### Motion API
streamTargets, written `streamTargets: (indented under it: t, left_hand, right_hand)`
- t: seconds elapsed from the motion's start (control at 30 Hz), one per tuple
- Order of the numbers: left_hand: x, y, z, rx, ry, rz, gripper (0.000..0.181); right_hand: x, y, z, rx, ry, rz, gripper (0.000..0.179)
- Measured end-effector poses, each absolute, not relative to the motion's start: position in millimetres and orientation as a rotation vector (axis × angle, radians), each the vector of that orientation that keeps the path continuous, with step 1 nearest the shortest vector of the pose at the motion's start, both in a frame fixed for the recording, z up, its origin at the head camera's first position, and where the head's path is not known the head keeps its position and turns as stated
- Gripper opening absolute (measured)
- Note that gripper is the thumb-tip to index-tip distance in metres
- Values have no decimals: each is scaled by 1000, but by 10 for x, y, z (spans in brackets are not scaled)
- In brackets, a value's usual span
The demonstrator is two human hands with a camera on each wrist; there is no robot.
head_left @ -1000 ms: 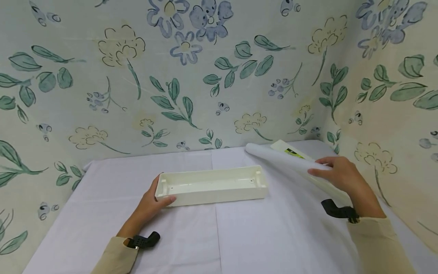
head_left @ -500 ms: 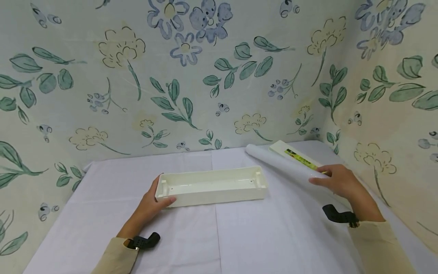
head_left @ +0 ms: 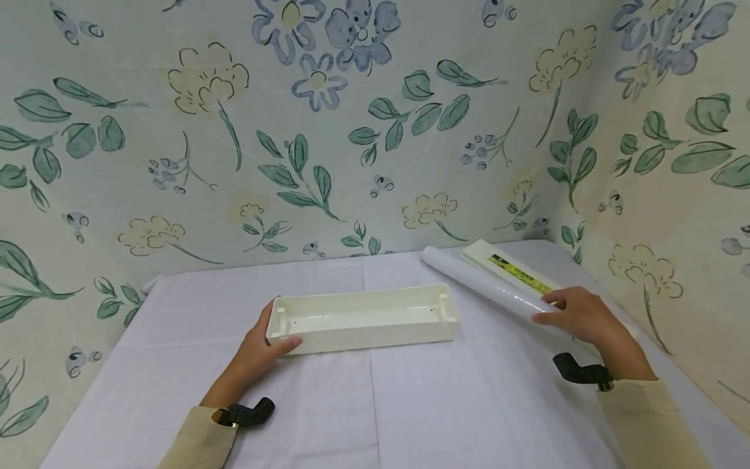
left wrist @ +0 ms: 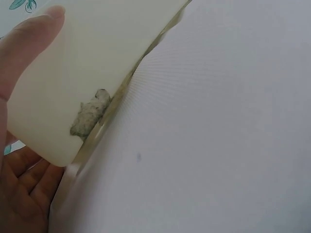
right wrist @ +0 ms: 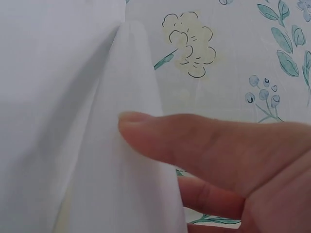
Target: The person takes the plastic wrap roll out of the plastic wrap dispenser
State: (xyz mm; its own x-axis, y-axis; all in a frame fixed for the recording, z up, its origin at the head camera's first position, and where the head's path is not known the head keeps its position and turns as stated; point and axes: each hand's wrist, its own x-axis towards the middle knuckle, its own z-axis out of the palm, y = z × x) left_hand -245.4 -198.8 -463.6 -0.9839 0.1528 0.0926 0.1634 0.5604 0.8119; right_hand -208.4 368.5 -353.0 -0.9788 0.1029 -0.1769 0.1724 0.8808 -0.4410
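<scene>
A long cream plastic box [head_left: 366, 335], open at the top, lies across the middle of the table. My left hand [head_left: 258, 348] grips its left end, thumb on the front wall and fingers behind. In the left wrist view a grey fuzzy patch [left wrist: 91, 114] shows near the edge of the box, by a strip of brownish tape. At the right, my right hand [head_left: 577, 314] holds the near end of a glossy white roll [head_left: 483, 277], its thumb [right wrist: 160, 133] on top. Behind the roll lies a long cream piece [head_left: 479, 249] with a yellow-and-black label [head_left: 521, 273], partly hidden.
A white cloth [head_left: 293, 417] with a centre crease covers the table. Floral fabric walls [head_left: 363, 163] rise at the back and on the right, with the labelled piece near the right-hand wall.
My right hand has come slightly nearer, lowering the roll's near end, so more of the yellow label shows. The left hand and the box have stayed put.
</scene>
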Motion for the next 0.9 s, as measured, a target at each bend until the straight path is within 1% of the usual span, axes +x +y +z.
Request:
streamTargets:
  t: [0.33, 0.9]
  left_hand:
    - [-2431, -1979, -4624, -278, -2769, -1460, 100]
    - [-2438, -1973, -4600, -300, -2761, -1432, 100]
  right_hand:
    - [-2094, 3702, -3597, 246, 2884, -679, 70]
    - [-2135, 3677, -3638, 274, 2884, -626, 70]
